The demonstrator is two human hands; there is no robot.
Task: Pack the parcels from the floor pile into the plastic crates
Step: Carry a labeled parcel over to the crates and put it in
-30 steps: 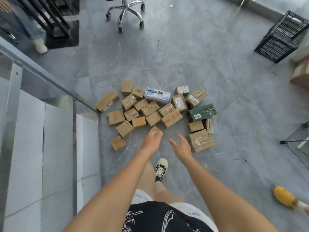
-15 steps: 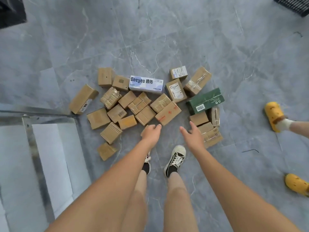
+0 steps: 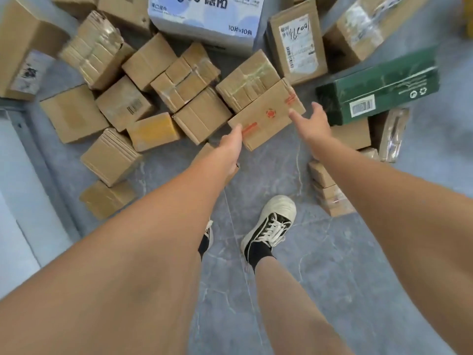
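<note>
A pile of cardboard parcels (image 3: 202, 114) is spread over the grey floor (image 3: 320, 278). The left hand (image 3: 230, 147) is laid with straight fingers against the left end of a brown parcel with red marks (image 3: 266, 116). The right hand (image 3: 316, 126) is held open at its right end. A green box (image 3: 384, 90) lies right of it, a white box (image 3: 207, 16) far behind.

Brown parcels (image 3: 202, 116); one green box (image 3: 378, 90); grey marbled floor (image 3: 320, 265).
</note>
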